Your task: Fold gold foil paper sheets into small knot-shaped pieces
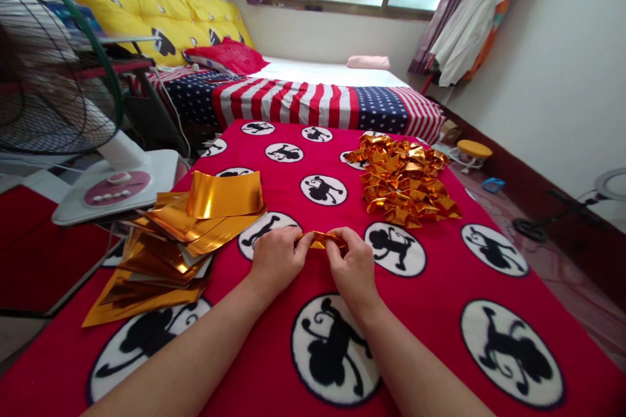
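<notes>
Between both hands is a small folded piece of gold foil paper (319,242), just above the red cloth. My left hand (280,253) pinches its left end between thumb and fingers. The right end is gripped the same way by my right hand (353,262). Parts of the piece are hidden behind the fingers. To the left lies a loose stack of flat gold foil sheets (161,254), with one curled sheet (225,195) on top. Beyond my right hand a pile of folded gold foil pieces (405,179) sits on the cloth.
The red cloth (420,326) has round white patches with black monkey figures. An electric fan (117,176) stands at the left edge. Behind are a bed with a stars-and-stripes cover (313,104) and a red pillow (229,57). A yellow stool (474,148) is at the right.
</notes>
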`<act>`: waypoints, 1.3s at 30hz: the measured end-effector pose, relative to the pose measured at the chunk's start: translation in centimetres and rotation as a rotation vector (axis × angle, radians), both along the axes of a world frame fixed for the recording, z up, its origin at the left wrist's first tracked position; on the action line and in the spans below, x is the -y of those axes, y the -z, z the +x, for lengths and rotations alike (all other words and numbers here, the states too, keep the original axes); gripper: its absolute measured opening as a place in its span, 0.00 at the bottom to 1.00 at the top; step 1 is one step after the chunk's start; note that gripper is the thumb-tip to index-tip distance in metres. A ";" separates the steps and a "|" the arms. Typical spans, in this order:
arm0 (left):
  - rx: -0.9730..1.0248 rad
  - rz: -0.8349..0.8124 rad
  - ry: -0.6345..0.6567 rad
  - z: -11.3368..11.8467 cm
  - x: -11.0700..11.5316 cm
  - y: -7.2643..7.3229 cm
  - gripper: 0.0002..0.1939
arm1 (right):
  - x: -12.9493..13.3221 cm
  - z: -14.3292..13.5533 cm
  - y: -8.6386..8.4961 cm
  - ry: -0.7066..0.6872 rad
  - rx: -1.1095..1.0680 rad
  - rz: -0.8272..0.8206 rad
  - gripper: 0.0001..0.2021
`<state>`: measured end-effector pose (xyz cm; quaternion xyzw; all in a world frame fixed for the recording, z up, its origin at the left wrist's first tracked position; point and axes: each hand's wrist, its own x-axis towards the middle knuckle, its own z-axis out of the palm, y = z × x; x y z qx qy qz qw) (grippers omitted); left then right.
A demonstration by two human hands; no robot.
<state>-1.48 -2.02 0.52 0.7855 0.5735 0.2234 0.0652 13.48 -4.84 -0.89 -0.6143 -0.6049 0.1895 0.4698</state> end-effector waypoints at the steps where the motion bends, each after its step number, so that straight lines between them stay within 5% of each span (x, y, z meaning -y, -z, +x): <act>1: 0.002 -0.006 -0.005 0.0 0.0 0.0 0.22 | 0.0 -0.1 -0.1 0.005 0.005 -0.003 0.06; 16: -0.011 -0.020 -0.046 0.5 0.3 -0.1 0.23 | 0.4 -0.9 -0.3 0.130 -0.053 -0.055 0.14; 39: -0.013 0.044 -0.004 1.3 0.6 -0.2 0.25 | 0.1 -1.0 0.2 0.118 -0.172 0.038 0.15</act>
